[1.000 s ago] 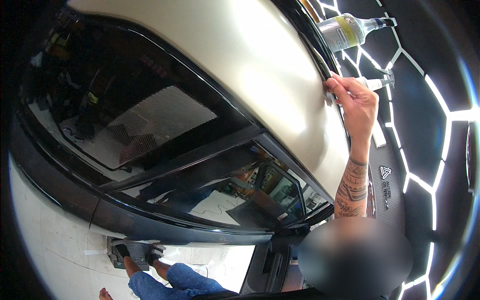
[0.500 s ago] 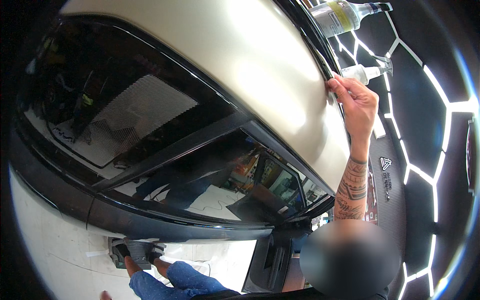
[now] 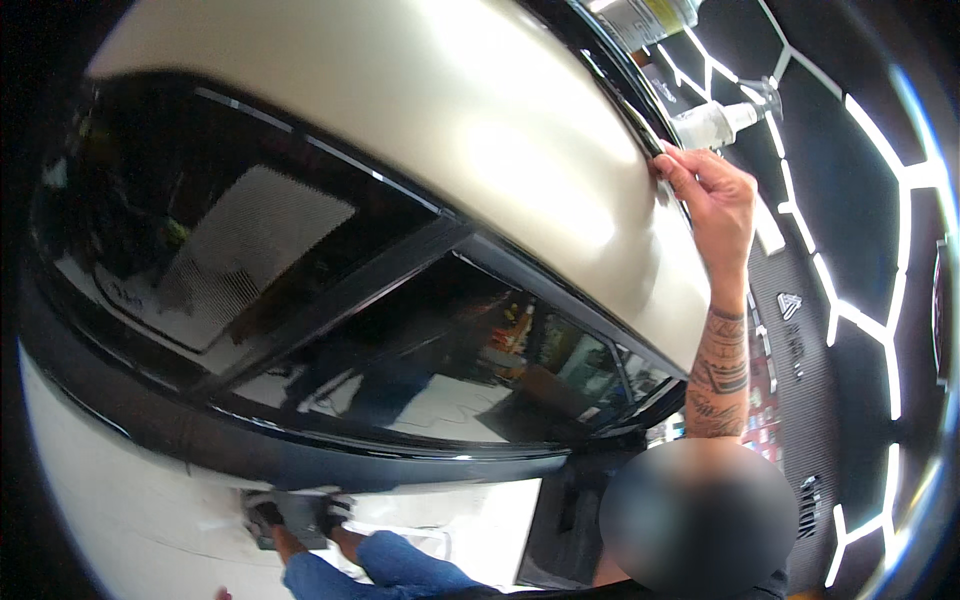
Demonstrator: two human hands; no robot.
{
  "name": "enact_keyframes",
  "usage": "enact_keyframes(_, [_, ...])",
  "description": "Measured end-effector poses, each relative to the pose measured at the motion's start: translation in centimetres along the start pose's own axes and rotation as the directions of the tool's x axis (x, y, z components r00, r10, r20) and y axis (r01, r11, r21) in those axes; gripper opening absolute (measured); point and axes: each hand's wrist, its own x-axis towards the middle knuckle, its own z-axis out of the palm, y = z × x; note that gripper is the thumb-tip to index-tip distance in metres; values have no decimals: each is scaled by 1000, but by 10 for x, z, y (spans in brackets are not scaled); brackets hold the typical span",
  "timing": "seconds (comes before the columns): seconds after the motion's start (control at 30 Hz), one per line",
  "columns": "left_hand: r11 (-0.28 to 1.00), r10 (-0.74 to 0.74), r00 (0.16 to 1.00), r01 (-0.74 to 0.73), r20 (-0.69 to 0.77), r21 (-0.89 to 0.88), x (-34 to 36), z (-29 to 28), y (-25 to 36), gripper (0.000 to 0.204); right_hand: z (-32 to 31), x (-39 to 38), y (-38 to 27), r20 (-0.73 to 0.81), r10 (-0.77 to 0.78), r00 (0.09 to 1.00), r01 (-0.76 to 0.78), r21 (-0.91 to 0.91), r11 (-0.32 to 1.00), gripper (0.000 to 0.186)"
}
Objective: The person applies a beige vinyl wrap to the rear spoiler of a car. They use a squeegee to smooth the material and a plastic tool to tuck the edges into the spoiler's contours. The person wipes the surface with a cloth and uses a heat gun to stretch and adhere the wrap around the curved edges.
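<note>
My right hand, on a tattooed forearm, pinches a thin black strip along the far edge of a satin champagne car panel. Its thumb and forefinger are closed at the strip, beside a small spray bottle. A larger bottle with a yellow label lies beyond the strip, cut by the top edge. Glossy dark glass lies below the panel, to the left of my forearm. A sliver of skin at the lower edge may be my left hand; its fingers cannot be made out.
My legs in blue shorts are at the bottom, feet by a dark low platform on the pale floor. Hexagonal light strips on black and a grey textured board are at the right. A blurred oval masks the lower right.
The view has shifted, so the panel and both bottles sit higher and further left in the picture. My right hand stays pinched at the strip, a little higher in the picture.
</note>
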Motion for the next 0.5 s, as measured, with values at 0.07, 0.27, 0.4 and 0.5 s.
enact_keyframes(0.07, [999, 42, 999, -42, -3, -24, 36, 0, -8, 44, 3, 5, 0, 8, -44, 999, 44, 8, 999, 16])
enact_keyframes(0.27, [681, 590, 640, -722, -492, -123, 113, -80, 338, 46, 5, 13, 23, -64, -122, 990, 123, 1, 992, 21])
enact_keyframes(0.4, [0, 894, -126, -960, -430, 281, 68, -123, 598, 35, -2, 24, 20, -1, -92, 996, 92, -2, 996, 22])
enact_keyframes(0.5, [-453, 715, -584, -806, -385, 382, 45, -86, 751, 31, 1, 13, 26, 86, 84, 993, -96, 145, 985, 16])
